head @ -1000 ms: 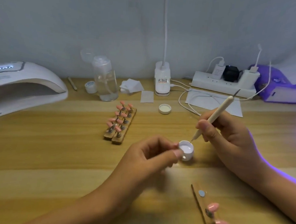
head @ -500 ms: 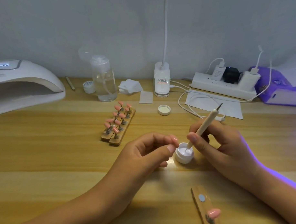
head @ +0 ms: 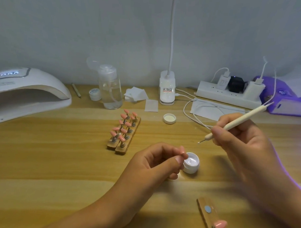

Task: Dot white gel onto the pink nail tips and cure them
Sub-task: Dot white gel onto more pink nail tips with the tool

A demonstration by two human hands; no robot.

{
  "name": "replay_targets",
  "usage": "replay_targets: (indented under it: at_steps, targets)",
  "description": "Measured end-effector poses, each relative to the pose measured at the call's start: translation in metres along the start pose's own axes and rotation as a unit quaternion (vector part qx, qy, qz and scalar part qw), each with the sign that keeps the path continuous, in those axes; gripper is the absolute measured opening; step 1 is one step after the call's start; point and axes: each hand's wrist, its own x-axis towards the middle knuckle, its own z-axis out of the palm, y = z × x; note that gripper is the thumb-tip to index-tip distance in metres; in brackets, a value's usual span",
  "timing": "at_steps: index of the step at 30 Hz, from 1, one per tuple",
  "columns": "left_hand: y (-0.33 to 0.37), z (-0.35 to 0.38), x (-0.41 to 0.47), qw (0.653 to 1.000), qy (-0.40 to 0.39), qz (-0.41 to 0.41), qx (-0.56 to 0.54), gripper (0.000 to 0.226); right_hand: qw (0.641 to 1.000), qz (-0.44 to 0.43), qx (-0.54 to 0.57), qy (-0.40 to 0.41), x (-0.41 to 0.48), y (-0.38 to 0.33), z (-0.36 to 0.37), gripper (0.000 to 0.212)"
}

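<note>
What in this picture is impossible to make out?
Head view:
Near holder: cut off by the bottom edge, tip count unknown.
Tool tip: too small to show gel.
Jar: left side hidden by left hand.
Far pot label: too small to read.

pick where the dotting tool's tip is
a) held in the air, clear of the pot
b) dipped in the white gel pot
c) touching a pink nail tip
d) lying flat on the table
A: the right hand grips the dotting tool with its tip in the air, apart from the gel pot, which the left hand holds by its side.
</note>
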Motion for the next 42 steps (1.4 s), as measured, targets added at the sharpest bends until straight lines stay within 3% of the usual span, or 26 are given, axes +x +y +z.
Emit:
replay_targets:
  at_steps: [4, 9, 14, 22, 28, 42]
  targets:
    - [0.000, 0.000, -0.002, 0.999, -0.028, 0.009, 0.042, 0.013, 0.996, 0.042, 0.073, 0.024, -0.013, 0.003, -0.002, 0.042]
    - [0.000, 0.003, -0.004, 0.989, -0.064, 0.019, 0.132, 0.008, 0.993, 0.054, 0.101, -0.014, -0.018, 0.000, -0.002, 0.023]
    - [0.001, 0.003, -0.004, 0.985, -0.074, 0.020, 0.155, 0.006, 0.988, 0.052, 0.134, -0.053, -0.023, 0.003, 0.003, 0.013]
    - [-0.001, 0.001, -0.004, 0.984, -0.081, 0.015, 0.156, 0.010, 0.987, 0.074, 0.129, -0.063, -0.022, -0.001, 0.006, 0.035]
    - [0.000, 0.002, -0.004, 0.982, -0.088, 0.016, 0.165, 0.005, 0.987, 0.094, 0.122, -0.044, -0.021, -0.002, 0.010, 0.022]
    - [-0.002, 0.001, -0.004, 0.980, -0.088, 0.022, 0.178, 0.011, 0.987, 0.091, 0.121, -0.054, -0.021, -0.002, 0.011, 0.020]
